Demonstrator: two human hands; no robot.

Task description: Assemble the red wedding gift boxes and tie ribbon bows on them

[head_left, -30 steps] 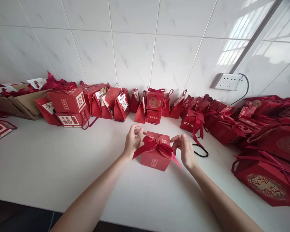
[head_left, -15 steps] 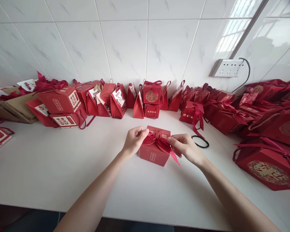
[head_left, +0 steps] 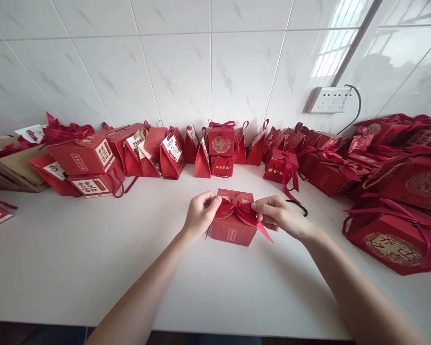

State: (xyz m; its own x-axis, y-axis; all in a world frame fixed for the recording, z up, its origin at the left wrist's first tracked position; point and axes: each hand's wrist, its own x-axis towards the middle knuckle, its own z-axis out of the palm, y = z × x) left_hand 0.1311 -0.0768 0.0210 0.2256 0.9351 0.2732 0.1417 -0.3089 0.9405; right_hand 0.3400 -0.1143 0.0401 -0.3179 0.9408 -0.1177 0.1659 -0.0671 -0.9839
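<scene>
A small red gift box (head_left: 232,230) stands on the white counter (head_left: 93,258) in front of me. A dark red ribbon bow (head_left: 237,209) lies across its top, one tail hanging off the right front corner. My left hand (head_left: 199,214) pinches the bow's left loop with closed fingers. My right hand (head_left: 280,215) pinches the bow's right loop, fingers curled together. Both hands sit at the box's top edges.
Many red gift boxes and pouches (head_left: 221,148) line the tiled wall. Larger red ribboned boxes (head_left: 395,235) crowd the right side. Brown paper bags (head_left: 10,165) sit at far left. A black elastic loop (head_left: 301,207) lies behind my right hand. A power strip (head_left: 330,99) hangs on the wall.
Both hands went from spread fingers beside the box to pinching the bow's loops. The bow now looks tighter and smaller.
</scene>
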